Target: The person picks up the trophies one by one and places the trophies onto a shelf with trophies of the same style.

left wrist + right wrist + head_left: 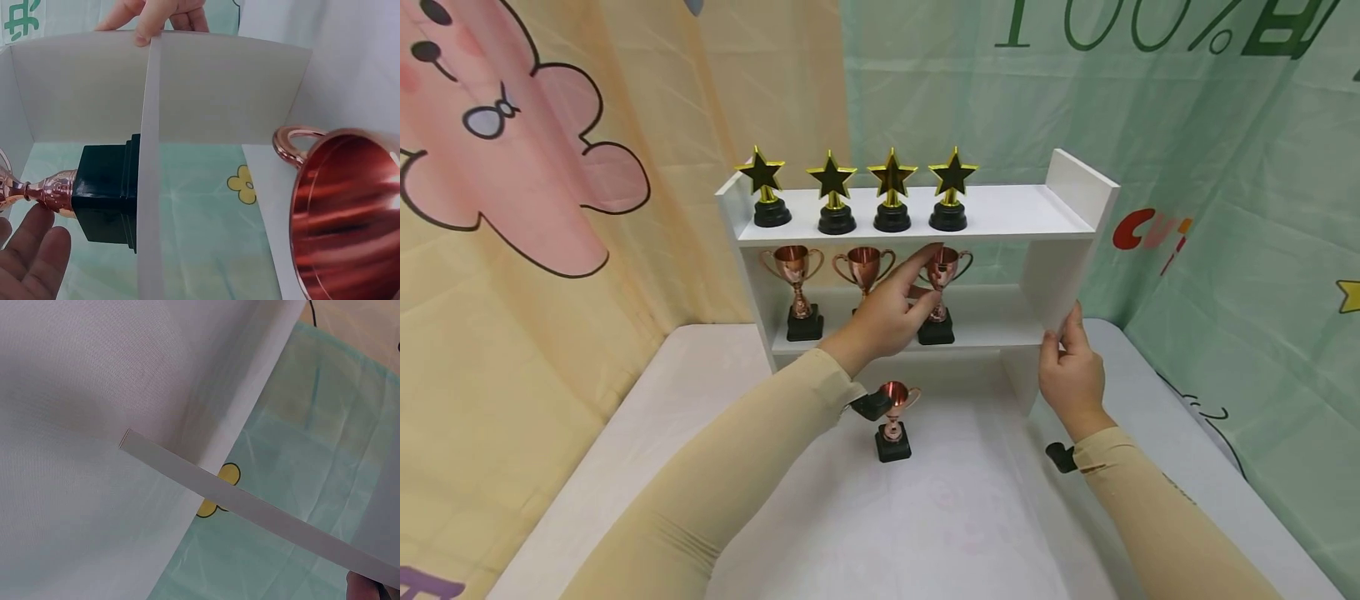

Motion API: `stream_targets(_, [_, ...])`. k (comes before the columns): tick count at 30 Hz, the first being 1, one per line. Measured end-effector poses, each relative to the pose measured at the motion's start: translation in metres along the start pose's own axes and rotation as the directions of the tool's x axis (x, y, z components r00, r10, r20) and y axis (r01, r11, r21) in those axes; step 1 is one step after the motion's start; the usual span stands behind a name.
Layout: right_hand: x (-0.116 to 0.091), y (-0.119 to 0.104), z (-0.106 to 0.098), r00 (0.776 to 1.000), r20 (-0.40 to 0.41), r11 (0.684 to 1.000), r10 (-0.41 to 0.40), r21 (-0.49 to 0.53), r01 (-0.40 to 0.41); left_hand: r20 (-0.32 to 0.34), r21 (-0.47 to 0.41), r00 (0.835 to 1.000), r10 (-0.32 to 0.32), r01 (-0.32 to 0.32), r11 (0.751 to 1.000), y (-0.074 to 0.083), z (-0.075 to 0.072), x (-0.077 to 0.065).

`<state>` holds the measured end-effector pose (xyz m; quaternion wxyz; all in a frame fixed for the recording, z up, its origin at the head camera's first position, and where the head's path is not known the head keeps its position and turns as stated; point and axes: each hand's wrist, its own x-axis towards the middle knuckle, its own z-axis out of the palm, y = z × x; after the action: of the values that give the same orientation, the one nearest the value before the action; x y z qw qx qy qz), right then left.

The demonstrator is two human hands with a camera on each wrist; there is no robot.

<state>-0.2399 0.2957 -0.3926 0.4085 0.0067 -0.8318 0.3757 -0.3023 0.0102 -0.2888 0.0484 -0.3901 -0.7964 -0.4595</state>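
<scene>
A white shelf unit [1060,275] stands on the table, with three copper-coloured trophy cups on its middle board. My left hand [891,312] is at the rightmost trophy cup [942,271], index finger by the bowl and thumb by the stem. In the left wrist view a fingertip meets that stem, and the black base [106,194] sits against the board. My right hand [1072,371] grips the shelf's right side panel, thumb at its front edge. Below my left wrist, another trophy cup [892,442] stands on the table in front of the shelf.
Several gold star trophies [892,196] with black bases line the top board, left of its right end. The leftmost cup [801,292] and the middle cup [863,265] share the middle board. A white cloth covers the table [955,525]; printed curtains hang behind.
</scene>
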Motion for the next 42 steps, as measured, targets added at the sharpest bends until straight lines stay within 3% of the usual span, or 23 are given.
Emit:
stream_targets(11, [0.000, 0.001, 0.000, 1.000, 0.004, 1.000, 0.004, -0.016, -0.004, 0.010, -0.031, 1.000, -0.012, 0.012, 0.999, -0.005, -0.002, -0.010])
stream_targets(20, [0.000, 0.001, 0.000, 1.000, -0.001, 1.000, 0.010, -0.016, -0.010, 0.016, -0.007, 1.000, -0.011, 0.011, 1.000, -0.003, -0.005, -0.023])
stream_targets(26, [0.000, 0.001, -0.001, 1.000, -0.003, 1.000, 0.008, -0.008, -0.008, 0.024, 0.086, 1.000, -0.010, 0.008, 0.996, 0.003, -0.010, -0.040])
stream_targets(33, [-0.001, 0.000, -0.001, 1.000, 0.000, 1.000, 0.004, -0.019, -0.004, 0.042, 0.243, 0.999, 0.025, -0.034, 0.969, 0.002, -0.016, -0.062])
stream_targets(37, [-0.001, 0.000, 0.000, 1.000, 0.003, 1.000, 0.003, -0.018, -0.003, 0.047, 0.269, 0.997, 0.054, -0.065, 0.961, -0.001, -0.019, -0.073])
stream_targets(42, [-0.001, -0.001, 0.000, 1.000, 0.001, 1.000, 0.003, -0.009, -0.003, 0.067, 0.271, 0.997, 0.044, -0.061, 0.961, -0.003, -0.023, -0.086])
